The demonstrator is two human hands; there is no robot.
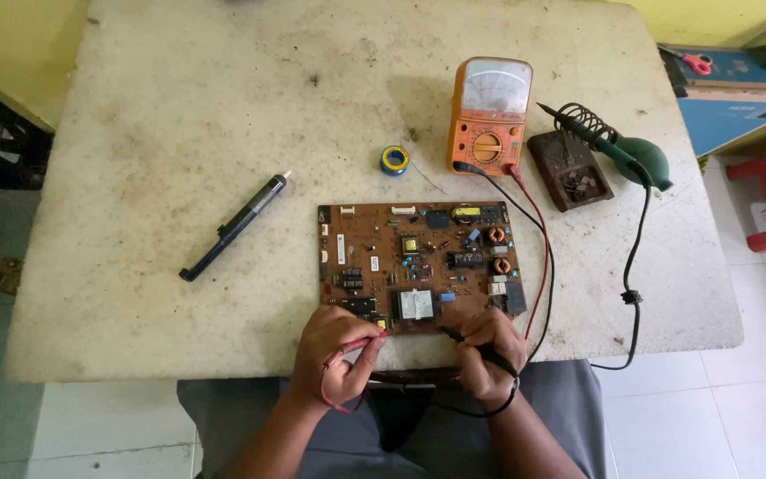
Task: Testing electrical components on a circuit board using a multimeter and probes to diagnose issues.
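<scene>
Brown rectangular circuit board (pixel 418 266), thick with small components, lies flat near the front edge of the pale, stained stone worktop (pixel 179 133), and both hands are right at its near edge. Left hand (pixel 337 355) is curled closed around the thin red probe (pixel 367 340), tip angled at the board's lower edge. Right hand (pixel 487 353) is wrapped tight round the black probe (pixel 465 338), tip on the board near the big pale block. Red lead (pixel 543 266) and black lead (pixel 550 248) run up the board's right side to the orange analogue multimeter (pixel 489 115) standing just behind it. Beside the meter, a green-handled soldering iron (pixel 618 146) rests in its dark coil stand (pixel 569 168). A small blue-and-yellow solder spool (pixel 394 160) sits left of the meter, and a black pen-shaped tool (pixel 237 226) lies well apart, left of the board.
</scene>
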